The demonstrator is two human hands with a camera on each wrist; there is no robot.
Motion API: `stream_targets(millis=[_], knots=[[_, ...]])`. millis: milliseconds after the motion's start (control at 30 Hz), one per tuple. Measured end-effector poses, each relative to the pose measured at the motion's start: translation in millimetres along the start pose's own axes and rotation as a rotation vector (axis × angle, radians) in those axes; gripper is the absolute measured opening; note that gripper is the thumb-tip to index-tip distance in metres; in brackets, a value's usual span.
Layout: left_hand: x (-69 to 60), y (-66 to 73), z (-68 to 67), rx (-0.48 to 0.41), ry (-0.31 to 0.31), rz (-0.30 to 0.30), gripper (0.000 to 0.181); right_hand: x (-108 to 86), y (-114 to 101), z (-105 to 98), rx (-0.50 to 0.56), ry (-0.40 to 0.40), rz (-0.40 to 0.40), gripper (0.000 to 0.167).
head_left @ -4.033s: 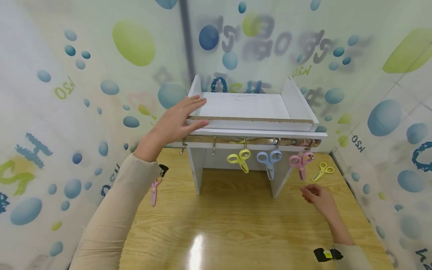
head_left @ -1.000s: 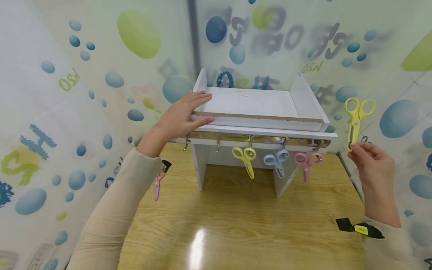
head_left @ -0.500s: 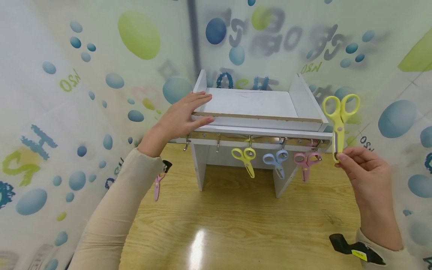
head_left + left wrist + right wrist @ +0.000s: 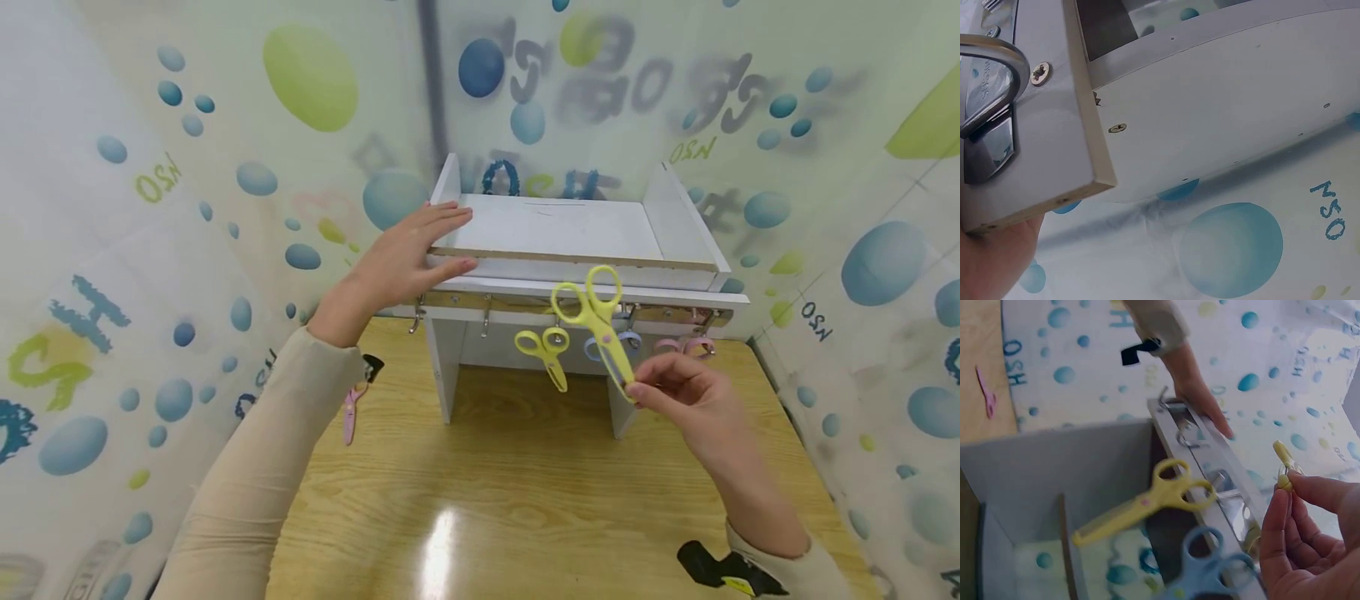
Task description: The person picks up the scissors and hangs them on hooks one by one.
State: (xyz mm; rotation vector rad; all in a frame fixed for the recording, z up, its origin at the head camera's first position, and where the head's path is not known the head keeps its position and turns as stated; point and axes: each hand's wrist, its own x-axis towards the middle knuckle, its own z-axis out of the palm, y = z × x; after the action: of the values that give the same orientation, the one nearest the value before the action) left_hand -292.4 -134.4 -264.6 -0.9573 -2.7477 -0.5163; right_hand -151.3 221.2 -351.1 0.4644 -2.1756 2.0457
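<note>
My right hand [image 4: 697,408] pinches yellow scissors [image 4: 602,322] by the blade tip, loops upward, in front of the hook rail [image 4: 517,306]. In the right wrist view, thumb and fingertips grip the tip. From hooks behind hang a second pair of yellow scissors [image 4: 1163,494], blue scissors [image 4: 1210,569] and pink scissors [image 4: 684,343]; the lower parts of the blue and pink pairs are hidden in the head view. With fingers extended, my left hand [image 4: 405,258] rests on the left front corner of the white shelf [image 4: 555,229], thumb along its front edge.
Two hooks at the rail's left, one of them a bare hook [image 4: 486,317], carry nothing. More pink scissors [image 4: 349,417] lie on the wooden table [image 4: 480,492] left of the shelf. Patterned walls [image 4: 315,167] enclose the back and sides.
My right hand has taken the yellow scissors from the table's right side, lifted them, and carried them left to the rail. My left hand stays on the shelf corner.
</note>
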Motion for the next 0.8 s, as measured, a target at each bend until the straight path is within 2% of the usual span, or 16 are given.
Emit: stream_targets(millis=[133, 233, 333, 400, 500, 633, 800], knots=[[0.0, 0.0, 0.2, 0.003, 0.000, -0.003, 0.073, 3.4, 9, 21, -0.011, -0.117, -0.011, 0.016], [0.1, -0.6, 0.8, 0.001, 0.006, 0.000, 0.073, 5.7, 19, 35, 0.003, -0.197, -0.055, 0.011], [0.0, -1.4, 1.4, -0.001, 0.013, 0.003, 0.073, 6.8, 28, 48, -0.019, -0.257, -0.082, 0.004], [0.1, -2.3, 1.9, -0.003, 0.017, 0.006, 0.075, 7.5, 33, 55, -0.046, -0.282, -0.080, 0.005], [0.3, -3.1, 2.3, -0.006, 0.021, 0.006, 0.076, 8.7, 38, 63, -0.103, -0.280, -0.041, 0.006], [0.5, -2.0, 1.9, -0.009, 0.020, 0.005, 0.074, 11.8, 44, 70, -0.176, -0.238, 0.004, 0.007], [0.8, -0.7, 1.3, -0.005, 0.013, -0.004, 0.073, 15.2, 53, 73, -0.230, -0.195, 0.025, 0.008]])
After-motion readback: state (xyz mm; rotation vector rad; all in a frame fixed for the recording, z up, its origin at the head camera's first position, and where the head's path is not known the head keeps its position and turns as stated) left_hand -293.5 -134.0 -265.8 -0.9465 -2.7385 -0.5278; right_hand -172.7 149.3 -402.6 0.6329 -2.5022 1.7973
